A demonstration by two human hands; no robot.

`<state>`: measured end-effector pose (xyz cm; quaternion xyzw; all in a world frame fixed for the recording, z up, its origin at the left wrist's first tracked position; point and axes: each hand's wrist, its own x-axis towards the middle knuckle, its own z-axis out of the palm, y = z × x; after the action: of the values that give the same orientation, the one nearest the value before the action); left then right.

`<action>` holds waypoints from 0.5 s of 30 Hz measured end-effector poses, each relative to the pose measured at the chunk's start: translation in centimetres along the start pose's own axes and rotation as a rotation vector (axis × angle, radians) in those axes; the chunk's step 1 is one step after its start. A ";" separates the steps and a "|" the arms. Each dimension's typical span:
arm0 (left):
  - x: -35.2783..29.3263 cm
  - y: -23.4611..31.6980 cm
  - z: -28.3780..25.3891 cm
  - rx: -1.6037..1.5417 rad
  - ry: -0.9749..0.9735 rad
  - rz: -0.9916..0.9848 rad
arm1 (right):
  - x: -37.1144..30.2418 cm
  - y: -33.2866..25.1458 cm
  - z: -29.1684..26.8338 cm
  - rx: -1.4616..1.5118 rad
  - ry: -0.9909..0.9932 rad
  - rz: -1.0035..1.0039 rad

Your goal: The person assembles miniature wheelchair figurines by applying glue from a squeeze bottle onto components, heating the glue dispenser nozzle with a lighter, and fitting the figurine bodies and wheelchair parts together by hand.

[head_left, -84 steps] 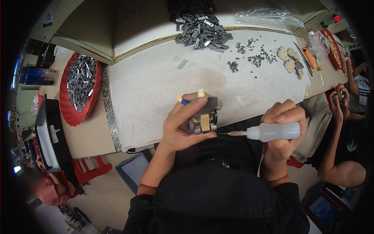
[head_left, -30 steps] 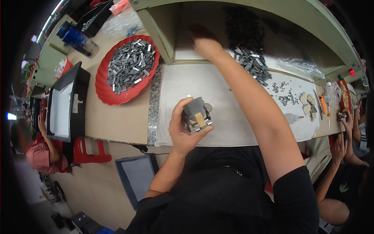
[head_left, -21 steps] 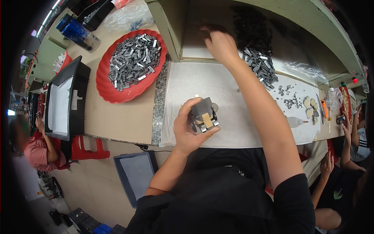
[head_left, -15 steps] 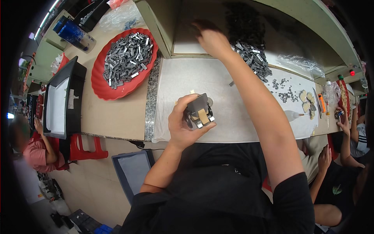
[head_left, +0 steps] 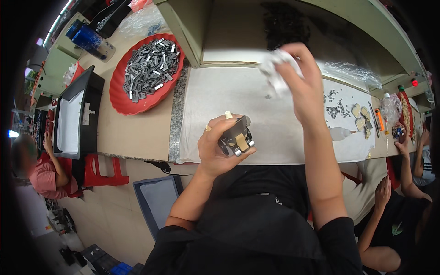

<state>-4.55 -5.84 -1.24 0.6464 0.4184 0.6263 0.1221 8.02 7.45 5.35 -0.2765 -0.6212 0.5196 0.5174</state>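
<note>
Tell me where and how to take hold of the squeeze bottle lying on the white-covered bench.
Grip the squeeze bottle around its rounded body, probably best from above, with the thumb on the near side and fingers on the far side. It lies on its side, and its slim tip points right, so keep clear of that end.

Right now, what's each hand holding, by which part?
The left hand holds a dark grey assembly, thumb at its near end, a finger at its far end. The right hand holds a crumpled white cloth or tissue by its right side.
</note>
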 end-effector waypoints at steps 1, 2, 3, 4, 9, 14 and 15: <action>0.3 0.2 0.4 -0.023 0.051 0.013 | -2.3 -1.1 -1.3 0.134 0.030 0.111; 0.4 0.1 0.7 -0.035 0.108 0.022 | -4.3 -1.8 -2.8 0.232 -0.080 0.237; 0.6 0.1 1.0 -0.048 0.103 0.025 | -5.9 -2.6 -4.0 0.328 -0.185 0.359; 0.6 0.2 1.2 -0.034 0.074 0.036 | -7.4 -2.8 -4.2 0.295 -0.241 0.381; 0.7 0.5 2.0 -0.053 0.034 0.115 | -9.3 -3.5 -1.9 0.282 -0.368 0.508; 0.7 0.8 2.2 0.054 -0.051 0.193 | -9.2 -1.9 -2.3 0.150 -0.438 0.419; 0.6 0.8 2.3 0.051 -0.057 0.191 | -9.2 -1.8 -2.6 0.148 -0.469 0.442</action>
<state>-2.23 -5.10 -0.64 0.7037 0.3672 0.6055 0.0573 13.60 -0.25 3.57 -0.2391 -0.6087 0.7126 0.2538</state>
